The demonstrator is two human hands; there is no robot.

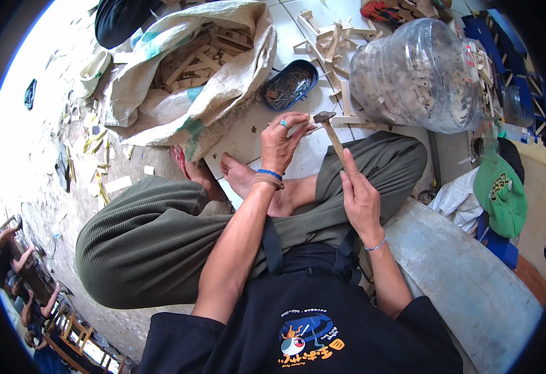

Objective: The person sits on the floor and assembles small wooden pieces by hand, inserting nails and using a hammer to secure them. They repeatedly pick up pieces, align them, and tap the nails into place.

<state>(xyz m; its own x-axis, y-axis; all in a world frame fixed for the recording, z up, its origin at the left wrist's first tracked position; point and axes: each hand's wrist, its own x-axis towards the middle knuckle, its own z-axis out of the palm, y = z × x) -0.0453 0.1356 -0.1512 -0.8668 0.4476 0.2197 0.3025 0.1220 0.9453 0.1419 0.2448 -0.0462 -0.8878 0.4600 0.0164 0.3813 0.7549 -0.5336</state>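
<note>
Left hand [276, 148] pinching, fingers pointing right. Right hand [361, 202] gripping, fingers forward. Left forearm [238, 227] angled inward, right forearm [388, 274] too.

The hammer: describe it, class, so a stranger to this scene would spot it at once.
Find the dark green trousers crossing the middle, then the right hand over them. Rising from that hand is the hammer, leaning up and left. Unlike the pale wood pieces beyond, its wooden handle ends in a dark metal head.

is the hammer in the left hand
No, the right hand holds the hammer by its wooden handle.
</note>
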